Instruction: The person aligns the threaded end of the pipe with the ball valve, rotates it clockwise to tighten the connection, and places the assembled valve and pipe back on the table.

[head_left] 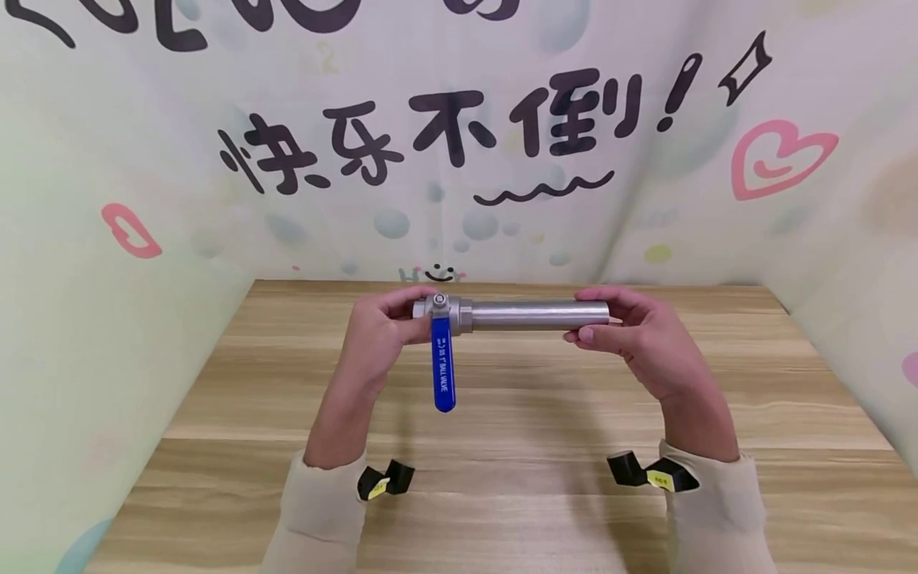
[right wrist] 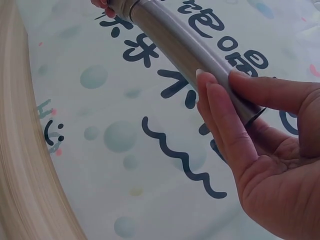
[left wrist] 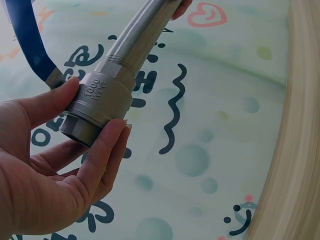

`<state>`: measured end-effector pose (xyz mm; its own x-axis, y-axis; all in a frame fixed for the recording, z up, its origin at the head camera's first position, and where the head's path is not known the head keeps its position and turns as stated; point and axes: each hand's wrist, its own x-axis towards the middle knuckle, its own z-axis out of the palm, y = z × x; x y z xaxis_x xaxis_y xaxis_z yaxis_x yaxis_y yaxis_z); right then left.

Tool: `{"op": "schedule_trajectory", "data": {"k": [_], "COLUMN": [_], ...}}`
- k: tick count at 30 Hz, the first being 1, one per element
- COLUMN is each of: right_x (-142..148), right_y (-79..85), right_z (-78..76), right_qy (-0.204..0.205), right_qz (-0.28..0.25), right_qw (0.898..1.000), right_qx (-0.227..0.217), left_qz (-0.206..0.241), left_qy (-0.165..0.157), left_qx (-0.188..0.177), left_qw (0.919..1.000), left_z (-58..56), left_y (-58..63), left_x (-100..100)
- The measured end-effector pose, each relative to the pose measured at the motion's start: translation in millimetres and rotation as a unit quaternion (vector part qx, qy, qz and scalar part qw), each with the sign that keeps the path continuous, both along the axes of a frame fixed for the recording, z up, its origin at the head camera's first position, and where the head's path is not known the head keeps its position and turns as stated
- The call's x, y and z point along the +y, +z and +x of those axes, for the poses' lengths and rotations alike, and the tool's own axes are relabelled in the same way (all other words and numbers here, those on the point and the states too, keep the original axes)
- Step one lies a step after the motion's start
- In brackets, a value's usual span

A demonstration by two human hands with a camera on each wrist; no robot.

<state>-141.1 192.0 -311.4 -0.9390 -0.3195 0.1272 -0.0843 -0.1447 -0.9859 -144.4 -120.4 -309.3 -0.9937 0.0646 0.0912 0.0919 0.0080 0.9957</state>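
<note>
My left hand [head_left: 376, 335] grips a metal ball valve [head_left: 456, 314] by its body, thumb on one side and fingers on the other. The valve's blue lever handle [head_left: 443, 367] points toward me, across the line of the pipe. A straight steel pipe [head_left: 527, 314] joins the valve's right end. Around the pipe's far right end, my right hand [head_left: 656, 343] pinches with thumb and fingers. Valve and pipe are held level above the table. In the left wrist view, raised lettering shows on the valve body [left wrist: 100, 100], and its near end is uncovered.
Below the hands lies a wood-grain table [head_left: 516, 478]. A pale printed cloth [head_left: 344, 231] with dark writing, hearts and bubbles stands along the back and both sides. Black mounts [head_left: 387, 480] are worn at both cuffs.
</note>
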Motion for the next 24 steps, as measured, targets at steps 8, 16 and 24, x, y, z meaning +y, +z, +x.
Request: {"op": "schedule_trajectory", "data": {"k": [8, 16, 24], "right_x": [-0.1, -1.4, -2.1], "right_y": [3.3, 5.0, 4.9], "right_z": [1.6, 2.6, 2.3], "right_qy": [-0.005, 0.001, -0.005], "right_qz": [0.011, 0.003, 0.019], "right_qw": [1.0, 1.0, 1.0], "right_qx": [0.001, 0.002, 0.0], "left_qz": [-0.005, -0.006, -0.002], "left_qy": [-0.001, -0.001, -0.004], "left_qx": [0.002, -0.002, 0.003], "left_qw": [1.0, 1.0, 1.0], "left_z": [0.8, 2.1, 2.6], "left_y": [2.1, 1.8, 2.5], "left_x": [-0.4, -0.8, -0.8]}}
